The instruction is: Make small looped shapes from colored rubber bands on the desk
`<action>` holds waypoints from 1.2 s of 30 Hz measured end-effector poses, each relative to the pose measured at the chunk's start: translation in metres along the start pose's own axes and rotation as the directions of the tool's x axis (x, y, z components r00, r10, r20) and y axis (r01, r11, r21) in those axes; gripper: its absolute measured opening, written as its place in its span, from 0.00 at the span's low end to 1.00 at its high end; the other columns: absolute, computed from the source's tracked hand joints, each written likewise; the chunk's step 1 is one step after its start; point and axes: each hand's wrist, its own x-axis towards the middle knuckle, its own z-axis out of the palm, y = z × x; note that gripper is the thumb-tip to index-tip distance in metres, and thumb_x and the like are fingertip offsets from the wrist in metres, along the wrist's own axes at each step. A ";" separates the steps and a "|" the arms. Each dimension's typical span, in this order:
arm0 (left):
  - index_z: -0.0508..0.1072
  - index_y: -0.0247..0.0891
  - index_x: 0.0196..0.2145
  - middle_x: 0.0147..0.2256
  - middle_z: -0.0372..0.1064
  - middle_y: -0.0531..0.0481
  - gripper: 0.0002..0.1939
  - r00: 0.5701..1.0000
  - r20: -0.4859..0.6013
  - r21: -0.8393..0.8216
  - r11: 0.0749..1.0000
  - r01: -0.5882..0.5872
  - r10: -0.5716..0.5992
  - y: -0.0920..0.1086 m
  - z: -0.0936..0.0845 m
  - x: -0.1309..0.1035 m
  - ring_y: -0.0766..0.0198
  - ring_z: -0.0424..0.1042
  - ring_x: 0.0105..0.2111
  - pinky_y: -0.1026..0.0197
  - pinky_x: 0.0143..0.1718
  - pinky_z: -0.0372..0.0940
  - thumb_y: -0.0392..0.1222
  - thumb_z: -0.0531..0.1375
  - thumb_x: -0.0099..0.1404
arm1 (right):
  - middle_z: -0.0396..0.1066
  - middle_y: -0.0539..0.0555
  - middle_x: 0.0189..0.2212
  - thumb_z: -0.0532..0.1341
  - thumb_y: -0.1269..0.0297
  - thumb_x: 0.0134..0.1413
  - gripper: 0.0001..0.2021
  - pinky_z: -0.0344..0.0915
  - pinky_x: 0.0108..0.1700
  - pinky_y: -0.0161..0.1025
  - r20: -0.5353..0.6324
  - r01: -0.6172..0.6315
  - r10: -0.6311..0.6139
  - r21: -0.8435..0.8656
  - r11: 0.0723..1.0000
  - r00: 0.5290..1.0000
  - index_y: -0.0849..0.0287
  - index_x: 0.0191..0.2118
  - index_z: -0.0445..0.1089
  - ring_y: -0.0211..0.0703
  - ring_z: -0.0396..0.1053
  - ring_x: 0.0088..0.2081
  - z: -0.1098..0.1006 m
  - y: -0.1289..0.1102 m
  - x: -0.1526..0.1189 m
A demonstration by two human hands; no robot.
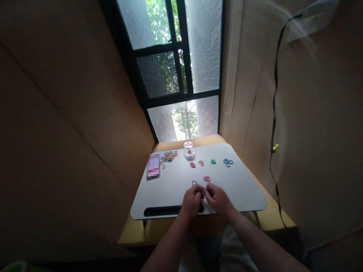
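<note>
My left hand (193, 198) and my right hand (217, 198) meet over the front part of a white lap table (241, 192). Both are closed, their fingertips pinching a small green hair tie (204, 192) between them; fingers hide part of it. Just beyond my left hand lies a single purple hair tie (194, 182). A little cluster of pink hair ties (207, 178) sits beyond my right fingers. Farther back, in a row, are red hair ties (193, 165), yellow-orange ones (201, 163), green ones (213, 161) and blue ones (228, 162).
A mixed heap of hair ties (169, 156) lies at the back left, beside a phone (153, 166). At the back stands a clear round container (190, 152) with its lid open. A black slot (161, 210) runs along the front edge. A dark cable (273, 113) hangs on the right wall.
</note>
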 end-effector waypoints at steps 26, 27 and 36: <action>0.69 0.36 0.30 0.26 0.65 0.54 0.07 0.998 -0.049 0.103 0.994 -0.033 0.038 -0.002 -0.002 -0.001 0.67 0.63 0.27 0.65 0.30 0.57 0.41 0.57 0.63 | 0.60 0.46 0.20 0.55 0.65 0.55 0.08 0.53 0.28 0.34 -0.027 -0.018 0.018 0.030 0.999 0.999 0.56 0.26 0.58 0.37 0.59 0.24 0.002 0.000 -0.002; 0.68 0.37 0.30 0.26 0.65 0.54 0.06 0.998 -0.050 0.110 0.994 -0.027 0.033 -0.001 -0.002 -0.001 0.67 0.62 0.26 0.65 0.30 0.57 0.41 0.57 0.63 | 0.61 0.46 0.20 0.55 0.66 0.55 0.08 0.53 0.28 0.34 -0.030 -0.015 0.016 0.033 0.999 0.999 0.56 0.26 0.58 0.37 0.59 0.24 0.002 -0.001 -0.002; 0.68 0.37 0.28 0.24 0.64 0.55 0.05 0.997 -0.070 0.136 0.990 -0.023 0.032 -0.001 -0.001 -0.001 0.67 0.62 0.25 0.65 0.29 0.55 0.39 0.56 0.61 | 0.63 0.46 0.22 0.54 0.69 0.53 0.03 0.55 0.29 0.35 0.013 0.021 -0.022 0.050 0.999 1.000 0.56 0.29 0.62 0.38 0.60 0.25 0.001 -0.001 -0.002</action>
